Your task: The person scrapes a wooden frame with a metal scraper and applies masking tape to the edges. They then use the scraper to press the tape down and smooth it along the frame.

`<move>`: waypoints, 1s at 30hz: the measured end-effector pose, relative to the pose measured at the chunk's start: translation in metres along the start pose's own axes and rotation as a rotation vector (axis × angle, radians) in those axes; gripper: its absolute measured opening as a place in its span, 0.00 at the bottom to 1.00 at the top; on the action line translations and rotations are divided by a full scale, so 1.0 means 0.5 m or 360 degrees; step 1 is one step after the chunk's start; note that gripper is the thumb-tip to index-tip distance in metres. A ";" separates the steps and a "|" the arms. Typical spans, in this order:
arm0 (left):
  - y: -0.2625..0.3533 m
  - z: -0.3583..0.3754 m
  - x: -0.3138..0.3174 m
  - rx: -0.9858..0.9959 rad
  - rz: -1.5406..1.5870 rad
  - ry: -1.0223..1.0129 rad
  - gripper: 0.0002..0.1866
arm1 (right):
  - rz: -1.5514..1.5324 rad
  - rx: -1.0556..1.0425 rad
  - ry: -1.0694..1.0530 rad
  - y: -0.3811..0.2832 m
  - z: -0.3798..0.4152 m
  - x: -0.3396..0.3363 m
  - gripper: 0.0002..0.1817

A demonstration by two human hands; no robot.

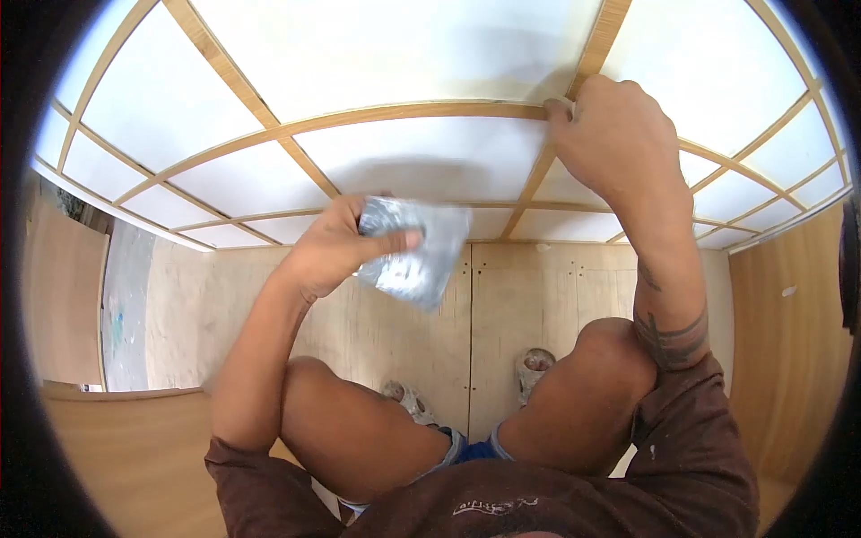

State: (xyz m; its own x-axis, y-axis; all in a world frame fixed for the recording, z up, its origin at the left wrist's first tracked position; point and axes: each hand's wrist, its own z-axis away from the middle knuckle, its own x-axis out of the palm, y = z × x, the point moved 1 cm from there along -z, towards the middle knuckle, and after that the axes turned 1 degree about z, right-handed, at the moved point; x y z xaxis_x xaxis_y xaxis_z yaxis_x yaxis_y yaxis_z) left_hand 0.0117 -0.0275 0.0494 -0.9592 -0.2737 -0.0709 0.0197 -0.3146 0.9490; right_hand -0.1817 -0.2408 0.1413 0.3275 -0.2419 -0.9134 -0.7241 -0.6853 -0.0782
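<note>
My left hand (337,244) grips a shiny, see-through plastic packet (414,255), its thumb lying across the front. Motion blurs the packet, and I cannot make out what is inside. Up at the panel, my right hand (617,134) is closed, with thumb and forefinger against a crossing of the wooden strips (587,76). Whatever those fingertips pinch, if anything, is too small to tell. White panes (421,148) fill the spaces between the strips, and the packet hangs in front of the lower ones.
Below the panel is a pale plywood floor (377,332) with a dark seam down the middle. My bent knees and shoes (536,360) are close to the panel. A wooden board (789,323) stands at the right, and another wooden surface (134,439) lies at the lower left.
</note>
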 end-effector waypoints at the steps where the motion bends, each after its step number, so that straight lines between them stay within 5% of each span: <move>1: 0.015 -0.001 0.012 0.0128 0.0106 0.0217 0.21 | -0.0002 0.0012 0.0004 0.000 -0.001 -0.002 0.22; 2: 0.031 -0.004 0.024 0.0129 0.0097 0.0209 0.21 | 0.0001 0.0017 -0.0039 -0.002 -0.002 -0.005 0.22; 5: 0.074 -0.021 0.052 0.0840 0.0107 0.0480 0.14 | 0.0028 -0.0010 -0.0032 -0.005 0.000 -0.008 0.19; 10: 0.113 -0.042 0.114 0.1009 -0.0201 0.0683 0.15 | 0.0054 -0.0050 0.0012 -0.011 -0.003 -0.007 0.17; 13: 0.121 -0.080 0.128 0.1462 -0.0439 0.0796 0.13 | 0.0079 -0.0044 0.0050 -0.010 -0.005 0.000 0.17; 30: 0.122 -0.155 0.165 0.1827 -0.0525 0.1025 0.10 | 0.0149 -0.0144 0.0160 -0.021 0.005 0.005 0.13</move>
State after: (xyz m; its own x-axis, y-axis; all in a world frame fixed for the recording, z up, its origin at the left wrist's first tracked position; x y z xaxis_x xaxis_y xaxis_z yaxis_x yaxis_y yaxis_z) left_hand -0.0447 -0.1396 0.0776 -0.5662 -0.8060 -0.1724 -0.7311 0.3945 0.5567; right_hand -0.1749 -0.2326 0.1391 0.3232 -0.3721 -0.8701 -0.6983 -0.7143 0.0460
